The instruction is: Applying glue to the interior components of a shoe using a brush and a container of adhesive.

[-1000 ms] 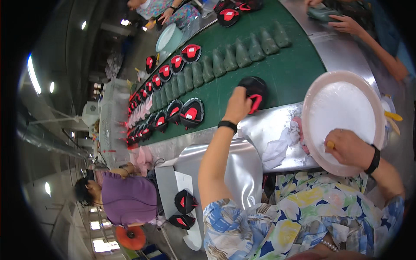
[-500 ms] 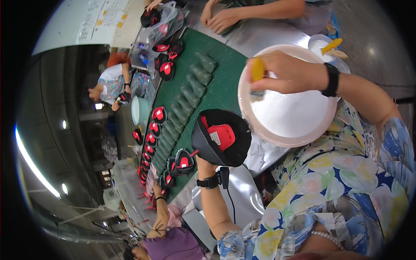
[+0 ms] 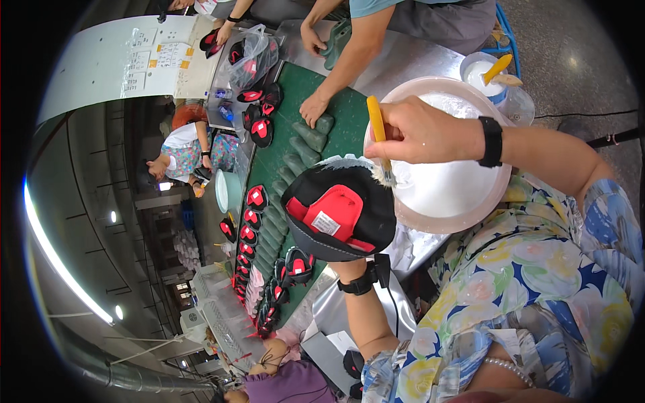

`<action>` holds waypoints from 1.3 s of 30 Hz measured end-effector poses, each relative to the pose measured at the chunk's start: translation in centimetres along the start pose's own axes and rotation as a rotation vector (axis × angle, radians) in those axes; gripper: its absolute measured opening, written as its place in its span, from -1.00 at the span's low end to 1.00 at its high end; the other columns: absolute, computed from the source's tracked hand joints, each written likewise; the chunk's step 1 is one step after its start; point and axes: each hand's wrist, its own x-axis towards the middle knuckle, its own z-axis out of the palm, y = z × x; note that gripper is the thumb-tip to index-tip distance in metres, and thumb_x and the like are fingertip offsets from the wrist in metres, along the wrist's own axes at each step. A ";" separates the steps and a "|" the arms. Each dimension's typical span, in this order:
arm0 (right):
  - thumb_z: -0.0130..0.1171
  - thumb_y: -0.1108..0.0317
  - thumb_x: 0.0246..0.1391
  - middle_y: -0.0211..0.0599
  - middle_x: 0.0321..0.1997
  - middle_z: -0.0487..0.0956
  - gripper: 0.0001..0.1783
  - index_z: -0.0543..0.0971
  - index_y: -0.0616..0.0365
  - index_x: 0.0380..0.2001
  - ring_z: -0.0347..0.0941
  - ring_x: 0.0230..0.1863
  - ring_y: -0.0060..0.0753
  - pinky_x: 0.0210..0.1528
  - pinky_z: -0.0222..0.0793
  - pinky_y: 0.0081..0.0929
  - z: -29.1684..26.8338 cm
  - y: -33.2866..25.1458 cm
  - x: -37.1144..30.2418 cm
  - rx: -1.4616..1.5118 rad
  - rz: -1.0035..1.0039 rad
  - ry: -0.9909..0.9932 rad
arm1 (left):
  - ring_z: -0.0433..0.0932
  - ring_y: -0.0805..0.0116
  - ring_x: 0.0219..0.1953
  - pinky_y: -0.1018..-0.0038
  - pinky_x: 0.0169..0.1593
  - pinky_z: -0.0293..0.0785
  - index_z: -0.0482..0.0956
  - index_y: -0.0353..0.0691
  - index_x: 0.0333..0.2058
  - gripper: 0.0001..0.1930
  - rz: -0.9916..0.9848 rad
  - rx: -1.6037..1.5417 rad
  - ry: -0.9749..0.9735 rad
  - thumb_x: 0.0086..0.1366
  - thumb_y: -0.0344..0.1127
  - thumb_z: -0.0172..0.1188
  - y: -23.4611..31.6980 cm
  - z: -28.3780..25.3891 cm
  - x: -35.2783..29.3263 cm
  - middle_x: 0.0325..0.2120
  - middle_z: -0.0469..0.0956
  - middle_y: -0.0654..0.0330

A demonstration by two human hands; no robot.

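My left hand (image 3: 347,270) holds a black shoe upper (image 3: 306,254) with a red lining and white label from below; most of its fingers are hidden behind it. White liquid coats the upper's far edge. In my right hand (image 3: 430,131) is a brush (image 3: 375,119) with a yellow handle, its bristles down at the upper's right edge, touching or very near it. Beneath that hand stands a pale pink basin (image 3: 440,227) of white liquid.
A green conveyor belt (image 3: 356,107) carries a row of grey-green foot-shaped forms (image 3: 295,161), with black-and-red uppers (image 3: 248,234) alongside. A co-worker's hand (image 3: 314,109) touches one form. Beyond the basin sits a small tub (image 3: 494,92) of white liquid with another yellow-handled brush (image 3: 497,67).
The upper has tilted and moved toward the basin. My right hand has brought the brush from over the liquid to the upper's edge, now whitened. A co-worker's arm has reached over the belt.
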 end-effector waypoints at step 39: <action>0.28 0.35 0.14 -0.26 -0.22 0.65 -0.85 0.56 0.15 -0.27 0.61 -0.20 -0.13 -0.16 0.52 -0.26 2.2 2.0 -1.4 -0.155 -0.503 -0.266 | 0.48 0.10 0.22 0.15 0.32 0.41 0.28 -0.28 0.32 -0.47 -1.206 -1.678 -0.184 0.54 -0.06 -0.07 3.3 4.0 -3.1 0.24 0.44 0.01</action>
